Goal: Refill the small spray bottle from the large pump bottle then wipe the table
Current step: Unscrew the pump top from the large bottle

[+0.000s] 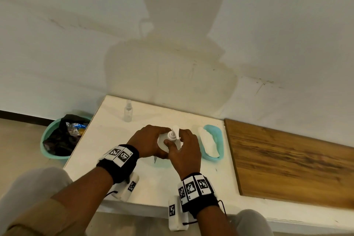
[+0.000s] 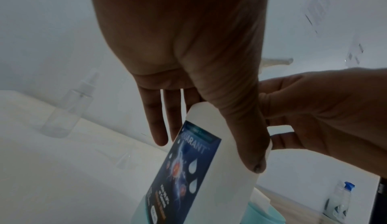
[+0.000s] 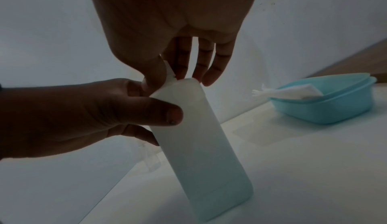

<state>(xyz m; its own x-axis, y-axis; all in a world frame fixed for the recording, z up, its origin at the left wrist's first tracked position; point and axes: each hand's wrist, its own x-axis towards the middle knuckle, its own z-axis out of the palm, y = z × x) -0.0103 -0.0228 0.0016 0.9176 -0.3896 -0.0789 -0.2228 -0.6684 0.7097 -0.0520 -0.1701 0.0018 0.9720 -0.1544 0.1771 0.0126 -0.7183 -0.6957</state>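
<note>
The large white pump bottle (image 1: 165, 142) stands on the white table (image 1: 107, 140), its blue label (image 2: 186, 169) showing in the left wrist view. My left hand (image 1: 153, 140) grips the bottle's upper body (image 3: 205, 144), thumb across the front. My right hand (image 1: 178, 143) pinches the pump head (image 1: 174, 133) at the bottle's top, thumb and fingers (image 3: 184, 62) curled round the neck. The small clear spray bottle (image 1: 128, 111) stands upright at the table's back left, apart from both hands; it also shows in the left wrist view (image 2: 69, 108).
A teal tray (image 1: 219, 136) holding a white cloth (image 1: 207, 142) sits just right of the hands. A wooden board (image 1: 287, 163) lies further right. On the floor at left is a teal basin (image 1: 45, 149) with a black bag. A water bottle (image 2: 339, 201) stands on the floor.
</note>
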